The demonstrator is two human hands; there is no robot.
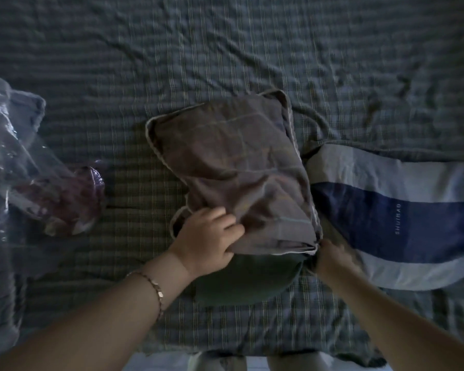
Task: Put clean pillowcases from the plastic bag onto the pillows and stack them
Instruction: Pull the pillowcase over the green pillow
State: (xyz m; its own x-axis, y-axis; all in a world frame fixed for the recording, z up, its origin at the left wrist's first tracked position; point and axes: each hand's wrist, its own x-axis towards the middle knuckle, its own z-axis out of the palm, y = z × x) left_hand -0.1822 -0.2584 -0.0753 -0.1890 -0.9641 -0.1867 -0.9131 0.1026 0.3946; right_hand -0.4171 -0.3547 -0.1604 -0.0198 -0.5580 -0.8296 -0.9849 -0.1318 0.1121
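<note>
A brownish checked pillowcase (pixel 239 170) lies in the middle of the bed (pixel 225 49), pulled most of the way over a dark green pillow (pixel 247 279) whose near end sticks out of the opening. The left hand (pixel 209 236), with a bracelet (pixel 156 287) on its wrist, grips the near left edge of the pillowcase, fingers (pixel 225 215) curled over the cloth. The right hand (pixel 332 257), blurred, pinches the near right corner of the pillowcase. A pillow with blue and white stripes (pixel 399 210) lies just beside it on the right, touching it. A clear plastic bag (pixel 24 156) holding folded cloth rests on the bed well to the left.
</note>
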